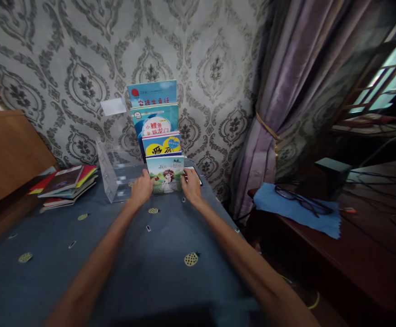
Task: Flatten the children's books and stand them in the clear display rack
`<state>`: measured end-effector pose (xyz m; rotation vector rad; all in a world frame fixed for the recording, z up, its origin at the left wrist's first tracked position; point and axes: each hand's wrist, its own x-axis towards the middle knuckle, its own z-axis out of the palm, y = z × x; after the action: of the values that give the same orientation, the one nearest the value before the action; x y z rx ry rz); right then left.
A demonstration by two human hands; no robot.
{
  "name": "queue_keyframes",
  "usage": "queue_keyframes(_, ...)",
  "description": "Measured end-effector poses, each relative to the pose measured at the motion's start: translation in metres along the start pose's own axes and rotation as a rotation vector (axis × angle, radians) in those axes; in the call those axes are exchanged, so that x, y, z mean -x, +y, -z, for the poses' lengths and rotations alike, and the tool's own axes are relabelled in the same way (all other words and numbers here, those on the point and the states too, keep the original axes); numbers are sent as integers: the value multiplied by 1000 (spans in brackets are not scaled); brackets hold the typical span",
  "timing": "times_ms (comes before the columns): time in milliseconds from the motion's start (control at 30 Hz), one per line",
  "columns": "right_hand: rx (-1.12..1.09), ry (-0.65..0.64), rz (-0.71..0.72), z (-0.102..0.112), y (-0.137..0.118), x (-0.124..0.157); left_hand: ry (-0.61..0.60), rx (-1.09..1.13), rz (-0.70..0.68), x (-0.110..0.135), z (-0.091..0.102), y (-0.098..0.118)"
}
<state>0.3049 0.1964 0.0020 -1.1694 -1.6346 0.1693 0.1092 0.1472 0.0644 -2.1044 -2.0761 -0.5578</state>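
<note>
From where I stand, the 2 bare hands come first: the left hand (142, 186) and the right hand (191, 184), grasping the front book (166, 178) by its opposite side edges. It stands upright on the blue cloth (170, 236), cover outward. I'd judge it light and thin, bendy rather than stiff, its cover perhaps a bit slick; nothing there would break, though corners could crease. The side edges, below mid-height, look the right place for the grip, with light pressure so it doesn't bow. Just left is a clear stand (106, 175). Behind, 3 more books rise in steps: a yellow-and-blue book (150, 146), a teal book (169, 114) and, farthest, a light-blue book (160, 92).
</note>
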Motion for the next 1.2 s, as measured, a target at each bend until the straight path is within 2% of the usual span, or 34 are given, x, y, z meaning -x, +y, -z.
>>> queue_keyframes(167,-4,23,-1,-8,7,6,-64,-77,44,-1,-4,5)
queue_keyframes(400,52,39,-41,-11,8,0,-115,-73,96,-6,-4,8)
queue_keyframes(867,20,91,-3,-17,8,2,-91,-56,110,-13,-11,7)
queue_keyframes(1200,-18,53,-3,-15,16,9,-111,-32,119,-4,-6,4)
